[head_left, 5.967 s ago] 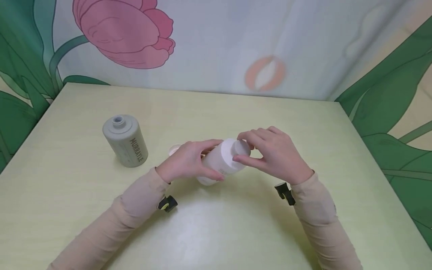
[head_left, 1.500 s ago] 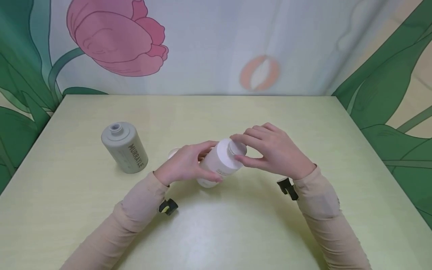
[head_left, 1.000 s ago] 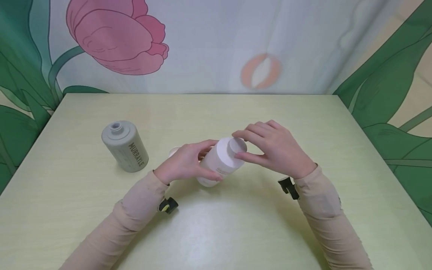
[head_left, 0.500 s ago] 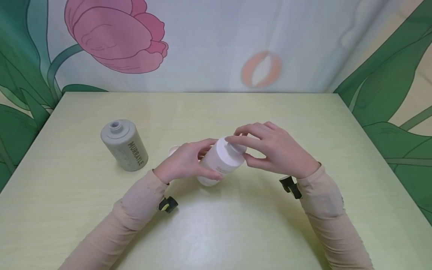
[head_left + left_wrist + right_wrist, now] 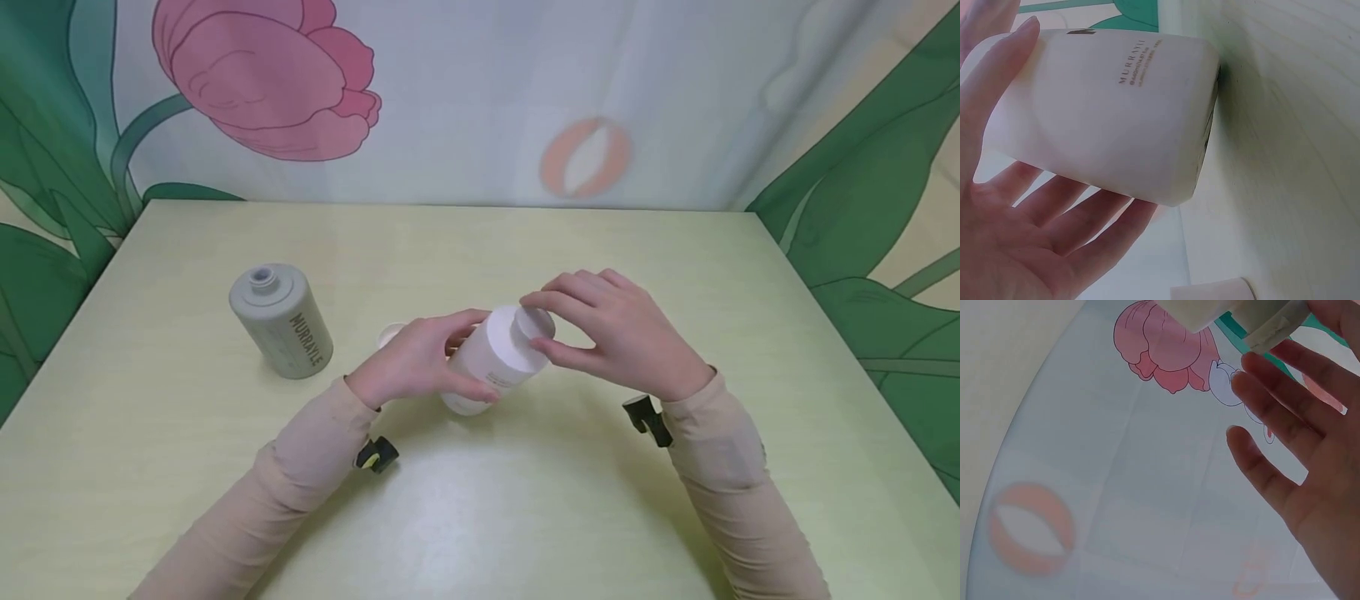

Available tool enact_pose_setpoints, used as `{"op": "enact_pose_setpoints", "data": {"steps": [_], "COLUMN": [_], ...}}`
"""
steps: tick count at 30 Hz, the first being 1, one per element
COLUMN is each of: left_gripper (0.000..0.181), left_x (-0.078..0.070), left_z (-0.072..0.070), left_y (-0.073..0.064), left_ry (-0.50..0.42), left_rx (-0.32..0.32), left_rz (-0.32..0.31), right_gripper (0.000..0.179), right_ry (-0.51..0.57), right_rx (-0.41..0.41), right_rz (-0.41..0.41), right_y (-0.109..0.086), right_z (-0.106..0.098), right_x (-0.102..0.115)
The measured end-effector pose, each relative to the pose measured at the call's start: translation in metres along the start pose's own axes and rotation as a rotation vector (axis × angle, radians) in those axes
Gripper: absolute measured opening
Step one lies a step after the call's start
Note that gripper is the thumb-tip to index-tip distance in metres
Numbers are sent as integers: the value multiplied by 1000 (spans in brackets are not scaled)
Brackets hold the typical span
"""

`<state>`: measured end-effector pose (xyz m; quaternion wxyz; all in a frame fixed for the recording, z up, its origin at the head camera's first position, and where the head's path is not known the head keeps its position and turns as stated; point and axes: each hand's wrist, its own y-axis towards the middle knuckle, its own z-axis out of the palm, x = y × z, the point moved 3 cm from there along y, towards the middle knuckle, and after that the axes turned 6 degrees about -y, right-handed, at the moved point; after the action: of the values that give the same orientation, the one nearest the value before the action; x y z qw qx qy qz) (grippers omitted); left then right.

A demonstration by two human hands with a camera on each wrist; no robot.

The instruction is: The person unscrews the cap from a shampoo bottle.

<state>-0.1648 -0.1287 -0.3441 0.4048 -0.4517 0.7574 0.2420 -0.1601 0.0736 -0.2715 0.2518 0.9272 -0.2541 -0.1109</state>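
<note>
My left hand [image 5: 420, 354] grips a white bottle [image 5: 480, 358] round its body, thumb in front and fingers behind. The bottle tilts with its top to the right, its lower end close to the table. Small "MURRAYLE"-like print shows on its side in the left wrist view. At its top, the thumb and index finger of my right hand [image 5: 615, 333] pinch the white cap [image 5: 535, 327]. In the right wrist view the other fingers spread below the cap [image 5: 972, 56]. Behind my left hand, a small white round object [image 5: 390, 333] is mostly hidden.
A grey bottle [image 5: 281, 321] marked "MURRAYLE" stands at the left of the pale table [image 5: 480, 517], its narrow neck uncovered. Behind the table's far edge hangs a flower-printed curtain [image 5: 465, 100]. Small black devices [image 5: 377, 454] are on both wrists.
My right fingers have shifted round the cap: the index finger lay across it half a second ago, and now sits at its far edge. The left hand and bottle keep nearly the same place.
</note>
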Motion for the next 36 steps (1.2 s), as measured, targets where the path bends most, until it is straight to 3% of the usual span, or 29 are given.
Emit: {"op": "enact_pose_setpoints", "data": {"steps": [8,15,26,36], "left_gripper": [72,73,74,73], "left_x": [1,0,-2,-2], "left_z": [-2,0,2,1], "left_y": [0,0,0,-1], "left_ry": [-37,-13,2,0], "left_rx": [8,12,21,20], "left_rz": [-21,11,35,35], "right_gripper": [40,49,34,40], "right_ry": [45,27,5,78], "right_rx": [56,24,-7,86], "right_rz": [-67,9,6,-34], "right_y": [-1,-1,-1,-2], "right_z": [-2,-3,-2,-5], "right_x": [1,0,0,3]}}
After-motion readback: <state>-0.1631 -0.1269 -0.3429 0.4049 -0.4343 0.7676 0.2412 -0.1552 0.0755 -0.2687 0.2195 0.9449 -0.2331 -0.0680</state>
